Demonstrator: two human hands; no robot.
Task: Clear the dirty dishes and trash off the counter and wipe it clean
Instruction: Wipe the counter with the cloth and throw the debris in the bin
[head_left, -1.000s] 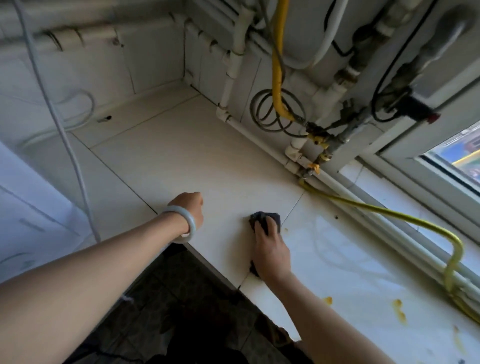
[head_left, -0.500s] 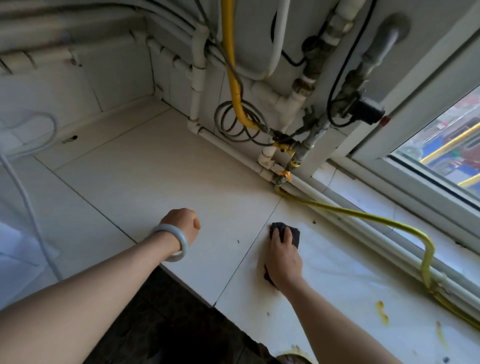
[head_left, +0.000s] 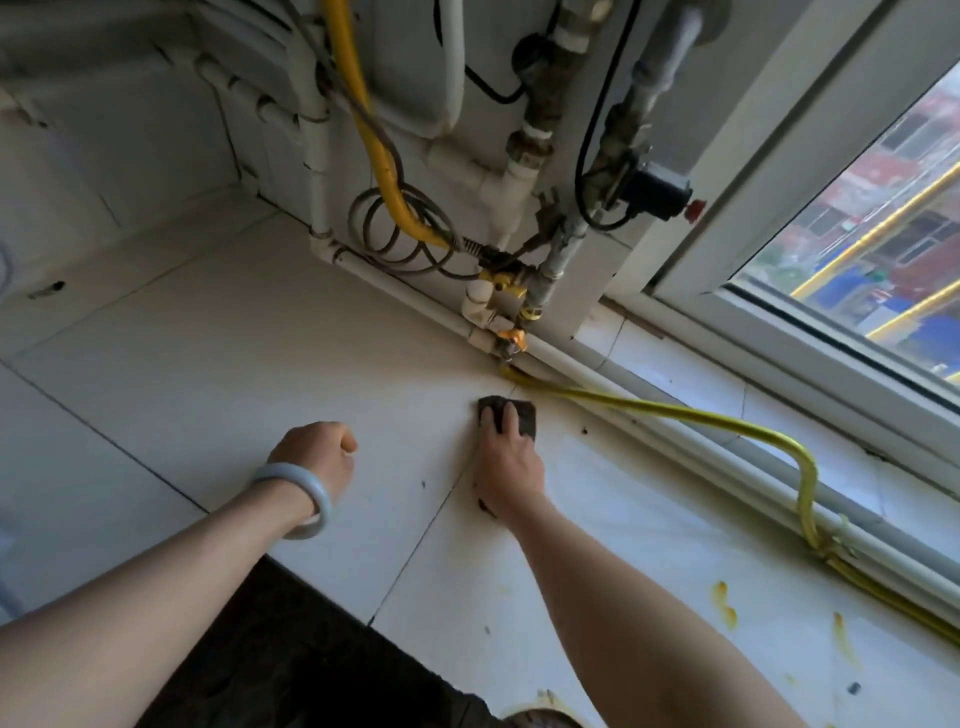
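My right hand (head_left: 506, 462) lies flat on a dark scouring cloth (head_left: 522, 413) and presses it onto the white tiled counter (head_left: 260, 364), close to the yellow hose at the back. Only the cloth's far edge and a bit by my wrist show; my palm covers the middle. To its left my left hand (head_left: 317, 454), with a pale bangle on the wrist, rests on the counter as a fist and holds nothing. Yellow-orange stains (head_left: 724, 605) mark the counter at the right, and a few dark specks lie near the cloth.
A thin yellow hose (head_left: 675, 413) runs along the back of the counter beside white pipes (head_left: 405, 288). Valves, coiled cable and more pipes crowd the wall above. A window (head_left: 857, 249) is at the right. The counter's front edge drops to dark floor (head_left: 270, 649).
My right hand has pushed the cloth away from me toward the pipes at the back. My left fist stays on the counter. The view has turned to the right.
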